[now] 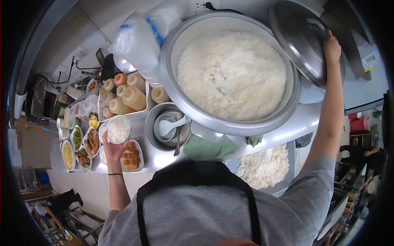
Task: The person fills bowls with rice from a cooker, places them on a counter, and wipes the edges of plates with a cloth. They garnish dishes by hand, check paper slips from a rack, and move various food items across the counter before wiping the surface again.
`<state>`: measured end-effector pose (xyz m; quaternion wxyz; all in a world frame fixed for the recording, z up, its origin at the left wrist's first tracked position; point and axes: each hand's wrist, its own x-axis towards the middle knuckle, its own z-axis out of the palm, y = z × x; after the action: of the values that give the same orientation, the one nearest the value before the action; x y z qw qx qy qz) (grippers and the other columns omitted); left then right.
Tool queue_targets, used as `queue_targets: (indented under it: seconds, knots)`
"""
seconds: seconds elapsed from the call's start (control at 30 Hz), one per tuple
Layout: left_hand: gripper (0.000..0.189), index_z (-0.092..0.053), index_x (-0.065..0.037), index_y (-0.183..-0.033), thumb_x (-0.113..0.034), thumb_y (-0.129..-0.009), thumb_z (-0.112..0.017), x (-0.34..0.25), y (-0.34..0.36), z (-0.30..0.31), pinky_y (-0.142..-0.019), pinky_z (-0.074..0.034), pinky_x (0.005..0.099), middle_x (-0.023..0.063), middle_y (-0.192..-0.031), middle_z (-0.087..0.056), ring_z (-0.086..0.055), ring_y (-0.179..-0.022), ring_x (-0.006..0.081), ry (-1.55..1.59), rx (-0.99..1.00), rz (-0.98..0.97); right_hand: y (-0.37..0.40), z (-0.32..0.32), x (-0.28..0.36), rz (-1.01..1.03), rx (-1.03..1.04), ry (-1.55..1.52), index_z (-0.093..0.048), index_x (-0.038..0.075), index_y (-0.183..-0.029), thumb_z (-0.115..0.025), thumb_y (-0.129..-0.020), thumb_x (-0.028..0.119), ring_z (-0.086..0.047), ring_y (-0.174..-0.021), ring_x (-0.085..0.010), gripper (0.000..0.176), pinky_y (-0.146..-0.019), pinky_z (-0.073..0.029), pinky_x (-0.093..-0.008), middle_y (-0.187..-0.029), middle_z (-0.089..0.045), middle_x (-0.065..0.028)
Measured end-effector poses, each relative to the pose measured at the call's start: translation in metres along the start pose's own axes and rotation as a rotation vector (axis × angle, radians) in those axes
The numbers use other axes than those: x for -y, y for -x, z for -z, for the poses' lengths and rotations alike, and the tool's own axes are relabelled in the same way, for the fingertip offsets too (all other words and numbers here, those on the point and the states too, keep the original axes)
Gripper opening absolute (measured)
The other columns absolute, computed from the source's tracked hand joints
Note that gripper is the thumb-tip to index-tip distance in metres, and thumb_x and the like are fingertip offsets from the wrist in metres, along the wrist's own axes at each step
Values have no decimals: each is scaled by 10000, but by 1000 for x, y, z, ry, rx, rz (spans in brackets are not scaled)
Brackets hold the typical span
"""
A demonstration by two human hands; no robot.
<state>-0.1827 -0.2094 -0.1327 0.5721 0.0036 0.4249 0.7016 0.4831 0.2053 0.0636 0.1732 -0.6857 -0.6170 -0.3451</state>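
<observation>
My left hand (113, 149) is closed around a small white bowl of rice (118, 129), held above the counter among the dishes. At the upper right, my right hand (331, 48) grips the handle of a big metal lid (298, 37), which is tilted beside the rice cooker (230, 127). The large round cooker is uncovered and holds a wide mound of white rice (232, 78). A white rice paddle (174, 125) rests in metal bowls (167, 144) in front of the cooker, together with a spoon whose handle sticks out.
Sauce bottles (133, 97) fill a white basket (144, 111). Several dishes of food stand at left, including fried cutlet (131, 156). A green cloth (211, 148) lies by the counter edge. Below it is a tray of rice (262, 166). Other people are at far left and right.
</observation>
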Motion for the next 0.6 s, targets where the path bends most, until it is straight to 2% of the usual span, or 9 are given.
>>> queue_targets:
  seconds: [0.03,0.1,0.17,0.23,0.3,0.37,0.43,0.53,0.6]
  knots:
    - [540,-378,-107,-1243,-425,-816,-471,0,-2,-2,-823,-460,481,117,-1225,-453,-486,-1078,301,-1,4,3,6,15,4,-3,-1,3,-485,146,-1098,-404,-815,131,-572,-883,-331,294,-736,-472,-414,-964,-592,-160]
    - [538,-383,-108,-1239,-430,-817,-465,0,-5,-5,-816,-463,485,114,-1225,-455,-489,-1075,301,-13,-5,-24,21,46,19,198,-231,-264,-496,149,-1119,-474,-791,118,-570,-848,-327,331,-726,-465,-405,-963,-586,-170]
    - [561,-362,-93,-1249,-427,-812,-475,3,-8,-3,-824,-459,482,126,-1237,-440,-478,-1087,304,-29,17,-28,40,73,47,350,-277,-385,-500,148,-1139,-535,-764,101,-561,-857,-328,380,-731,-455,-403,-962,-584,-169]
    - [586,-342,-78,-1259,-424,-807,-485,1,-6,-2,-832,-455,478,138,-1248,-424,-467,-1099,308,-45,30,-42,60,93,86,398,-124,-520,-491,127,-1150,-555,-757,74,-548,-895,-333,402,-756,-439,-392,-961,-583,-169]
    - [594,-336,-69,-1262,-432,-812,-474,2,0,-5,-836,-455,470,140,-1251,-422,-464,-1103,310,-78,62,-15,72,92,120,585,-113,-760,-500,106,-1116,-552,-766,68,-537,-919,-334,356,-773,-429,-380,-977,-575,-169]
    - [601,-331,-58,-1262,-438,-816,-466,3,11,-3,-844,-454,465,142,-1253,-419,-462,-1105,312,-65,37,-30,84,101,150,629,173,-892,-502,80,-1052,-540,-778,68,-525,-923,-336,276,-782,-417,-378,-964,-568,-161]
    - [600,-324,-55,-1266,-437,-823,-459,3,18,-3,-852,-449,470,144,-1252,-418,-462,-1104,313,-77,91,-61,91,104,171,726,222,-916,-469,48,-945,-538,-777,65,-518,-866,-336,182,-745,-411,-399,-892,-548,-160]
    - [589,-302,-54,-1277,-426,-839,-433,6,34,3,-814,-482,453,158,-1255,-409,-473,-1092,313,-51,98,-109,86,110,182,722,298,-877,-465,44,-912,-548,-782,83,-510,-845,-335,159,-729,-416,-378,-890,-540,-172]
    - [585,-294,-55,-1280,-421,-844,-423,7,42,11,-801,-493,446,163,-1255,-405,-476,-1088,315,-28,117,-124,83,114,188,685,503,-867,-491,47,-927,-579,-785,127,-528,-813,-278,185,-712,-417,-341,-870,-557,-122]
